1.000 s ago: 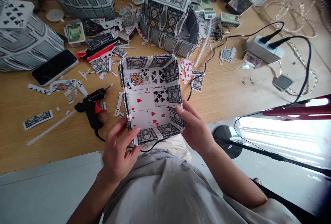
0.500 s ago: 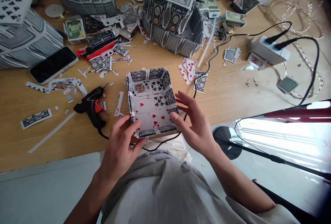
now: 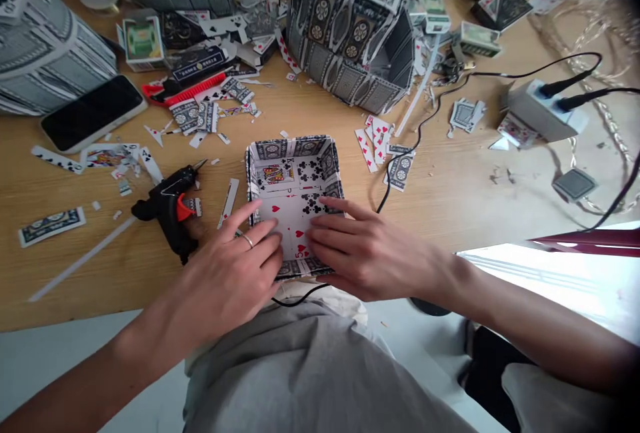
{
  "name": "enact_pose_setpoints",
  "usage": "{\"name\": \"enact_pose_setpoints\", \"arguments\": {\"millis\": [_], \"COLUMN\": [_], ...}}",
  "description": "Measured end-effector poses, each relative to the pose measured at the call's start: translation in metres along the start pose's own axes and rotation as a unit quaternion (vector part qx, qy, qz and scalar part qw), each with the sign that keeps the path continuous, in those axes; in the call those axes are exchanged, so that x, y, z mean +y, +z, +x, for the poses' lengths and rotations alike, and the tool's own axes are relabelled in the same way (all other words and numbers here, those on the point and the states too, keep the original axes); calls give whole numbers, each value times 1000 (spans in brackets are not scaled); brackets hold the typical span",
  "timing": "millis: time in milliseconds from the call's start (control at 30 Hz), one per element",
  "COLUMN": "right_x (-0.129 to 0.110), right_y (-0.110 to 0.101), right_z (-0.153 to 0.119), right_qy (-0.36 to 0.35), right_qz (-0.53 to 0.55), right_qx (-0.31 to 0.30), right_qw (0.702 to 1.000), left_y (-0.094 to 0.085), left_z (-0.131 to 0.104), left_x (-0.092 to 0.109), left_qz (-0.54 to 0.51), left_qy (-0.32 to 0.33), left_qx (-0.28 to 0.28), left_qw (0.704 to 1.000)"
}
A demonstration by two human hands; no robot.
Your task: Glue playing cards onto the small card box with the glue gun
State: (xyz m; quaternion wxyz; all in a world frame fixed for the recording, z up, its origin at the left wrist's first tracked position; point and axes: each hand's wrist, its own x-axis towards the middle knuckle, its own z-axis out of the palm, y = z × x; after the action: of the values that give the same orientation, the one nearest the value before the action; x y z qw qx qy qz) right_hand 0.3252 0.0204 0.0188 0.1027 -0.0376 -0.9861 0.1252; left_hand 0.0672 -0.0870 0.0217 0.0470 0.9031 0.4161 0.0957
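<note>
1. Pale wooden tabletop [image 3: 320, 116] spreads beyond and to either side of the two hands, with a strip of light floor [image 3: 100, 360] nearer the person.
2. Between the hands lies the open playing-card box [image 3: 293, 203], its inside facing up; its far half, with a king of clubs face [image 3: 278, 174], extends past the fingertips.
3. Left hand [image 3: 245, 253], ringed, reaches over the box's left wall, fingers bent and slightly apart; whether it pinches the wall cannot be told, as the thumb is hidden.
4. Right hand [image 3: 350, 243] comes over the opposite wall, fingers close together and pointing into the box; its hold on the wall cannot be made out either.
5. Just left of the left hand lies a black glue gun [image 3: 167, 210] with a red trigger.
6. Farther beyond that hand are a dark phone [image 3: 93, 113] and a red-and-black cutter [image 3: 187, 90].
7. Past the right hand stand a larger card-covered container [image 3: 350, 33] and, farther right, a white power strip [image 3: 547, 110].
</note>
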Motion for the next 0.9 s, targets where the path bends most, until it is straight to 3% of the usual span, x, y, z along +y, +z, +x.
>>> {"name": "enact_pose_setpoints", "arguments": {"millis": [133, 367, 600, 900], "right_x": [1, 0, 1, -6], "right_y": [11, 15, 15, 14], "right_z": [-1, -5, -5, -1], "right_qy": [-17, 0, 13, 10], "right_qz": [-20, 18, 60, 16], "right_qx": [3, 13, 15, 26], "right_qw": [1000, 1000, 998, 999], "left_y": [4, 6, 8, 6], "left_z": [3, 0, 0, 5], "left_x": [1, 4, 4, 13], "left_qz": [27, 15, -88, -14], "left_qy": [31, 20, -39, -36], "left_qx": [-29, -29, -1, 19], "left_qw": [999, 999, 995, 999]}}
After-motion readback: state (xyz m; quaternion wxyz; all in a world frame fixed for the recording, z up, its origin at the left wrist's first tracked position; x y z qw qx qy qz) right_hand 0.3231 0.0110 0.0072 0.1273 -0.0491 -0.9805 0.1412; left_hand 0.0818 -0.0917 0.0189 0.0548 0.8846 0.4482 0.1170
